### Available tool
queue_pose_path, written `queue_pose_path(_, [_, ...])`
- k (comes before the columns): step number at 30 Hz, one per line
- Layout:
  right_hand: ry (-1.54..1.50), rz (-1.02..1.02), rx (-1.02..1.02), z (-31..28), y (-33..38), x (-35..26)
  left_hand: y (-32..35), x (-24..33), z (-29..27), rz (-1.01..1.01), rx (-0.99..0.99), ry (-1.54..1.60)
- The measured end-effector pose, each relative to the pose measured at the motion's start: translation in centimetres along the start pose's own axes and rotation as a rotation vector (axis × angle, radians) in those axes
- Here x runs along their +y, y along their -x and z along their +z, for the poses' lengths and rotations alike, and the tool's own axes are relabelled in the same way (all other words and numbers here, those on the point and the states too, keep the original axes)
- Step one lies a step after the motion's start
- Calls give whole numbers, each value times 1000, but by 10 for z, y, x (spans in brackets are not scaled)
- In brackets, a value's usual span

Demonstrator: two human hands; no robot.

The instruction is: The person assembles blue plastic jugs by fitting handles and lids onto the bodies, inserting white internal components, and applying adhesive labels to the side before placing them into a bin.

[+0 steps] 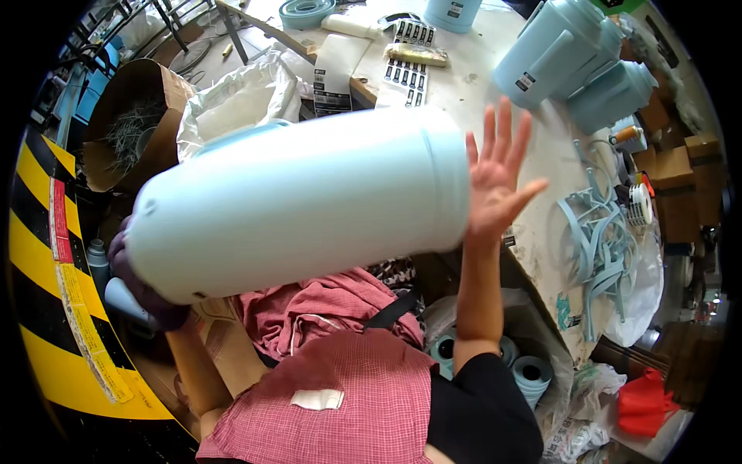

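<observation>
A large pale-blue vacuum flask body (301, 205) lies almost level across the view above my lap, its right end a little higher. My left hand (158, 303), in a purple glove, grips its left end; the flask hides part of those fingers. At the other end is my bare right hand (497, 189), open, fingers spread and palm showing. The flask's rim overlaps its edge; whether they touch I cannot tell. A checked red apron (355, 379) covers my front.
Pale-blue jugs (553, 58), label sheets (407, 73) and a pile of blue plastic handles (599, 240) are on the white table (475, 73). To the left stand a cardboard box (174, 89), a white sack (239, 100) and a yellow-black striped panel (46, 309). Blue ringed parts (533, 375) sit below right.
</observation>
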State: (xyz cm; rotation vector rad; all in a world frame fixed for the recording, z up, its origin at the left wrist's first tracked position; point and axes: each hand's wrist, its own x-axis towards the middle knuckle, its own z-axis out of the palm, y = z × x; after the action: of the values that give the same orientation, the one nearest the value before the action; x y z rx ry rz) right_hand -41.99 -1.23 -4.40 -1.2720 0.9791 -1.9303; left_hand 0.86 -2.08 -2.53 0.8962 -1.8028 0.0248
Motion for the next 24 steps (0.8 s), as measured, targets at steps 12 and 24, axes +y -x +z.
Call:
queue_pose_path(12, [-61,-108,-104,-21,3,-7,34,-21,60,-679,63,646])
queue_pose_path(24, [383,32,20,-85,66,6,-1,-31,22,-136,-317,108])
